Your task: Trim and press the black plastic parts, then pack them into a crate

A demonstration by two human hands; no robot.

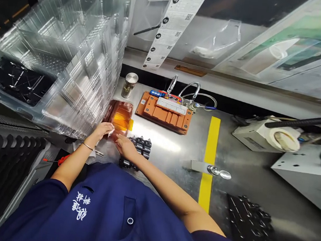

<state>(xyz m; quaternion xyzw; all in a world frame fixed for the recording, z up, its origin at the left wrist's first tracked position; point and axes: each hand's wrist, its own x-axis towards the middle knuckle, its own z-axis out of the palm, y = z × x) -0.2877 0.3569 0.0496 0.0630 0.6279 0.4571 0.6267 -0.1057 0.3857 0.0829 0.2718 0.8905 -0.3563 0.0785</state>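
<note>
Steel desk (171, 155). Amber bin (125, 105) on it, just ahead of both hands, long axis running away from the person. Black ribbed parts (143, 147) right beside the right hand. Hands apart: right hand (124, 144) at bin's near end, can't tell if gripping; left hand (103, 130), at its left side, pinches small white piece (111, 131).
</note>
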